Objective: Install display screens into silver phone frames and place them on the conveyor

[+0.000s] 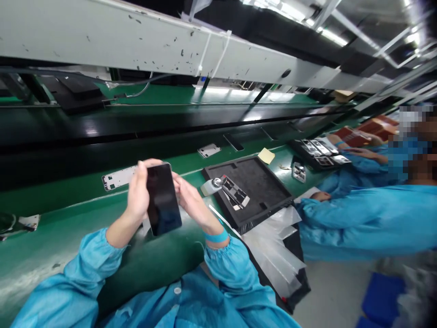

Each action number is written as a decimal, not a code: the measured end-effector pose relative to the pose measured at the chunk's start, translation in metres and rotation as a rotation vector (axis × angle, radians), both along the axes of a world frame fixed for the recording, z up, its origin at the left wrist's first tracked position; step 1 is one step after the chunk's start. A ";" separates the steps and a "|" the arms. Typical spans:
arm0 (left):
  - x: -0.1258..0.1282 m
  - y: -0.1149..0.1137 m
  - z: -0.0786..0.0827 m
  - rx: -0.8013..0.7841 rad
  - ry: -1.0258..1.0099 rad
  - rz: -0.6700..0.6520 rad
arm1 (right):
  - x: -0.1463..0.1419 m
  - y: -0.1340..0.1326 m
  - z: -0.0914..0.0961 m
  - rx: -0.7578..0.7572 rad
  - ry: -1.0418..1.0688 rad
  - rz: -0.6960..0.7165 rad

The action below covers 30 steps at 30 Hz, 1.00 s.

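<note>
Between my two hands is a dark, glossy phone-shaped screen (164,199), tilted with its black face toward me. My left hand (139,190) grips its left edge, thumb along the side and fingers behind. At the upper right edge, my right hand (190,197) closes on it too, some fingers hidden behind. Just beyond my left hand lies a pale phone frame (119,178) on the green bench. A small bottle with a metal top (210,186) stands right of my right hand, at the corner of a black foam tray (264,187).
Tweezers and phone parts (235,193) lie in the tray. Clear plastic bags (273,248) hang at the bench edge. More phone parts (209,150) rest on the green conveyor behind. Co-workers in blue sleeves (348,218) sit to the right, near a tray of phone frames (316,152).
</note>
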State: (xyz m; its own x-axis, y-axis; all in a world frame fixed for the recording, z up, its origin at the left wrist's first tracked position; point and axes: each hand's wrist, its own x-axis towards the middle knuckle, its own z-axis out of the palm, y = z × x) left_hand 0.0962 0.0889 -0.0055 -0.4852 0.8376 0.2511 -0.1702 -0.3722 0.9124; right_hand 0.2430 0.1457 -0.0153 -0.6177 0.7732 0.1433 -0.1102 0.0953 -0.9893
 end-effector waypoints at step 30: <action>-0.013 0.027 0.012 0.023 -0.464 0.331 | -0.029 -0.016 -0.065 -0.207 0.005 0.461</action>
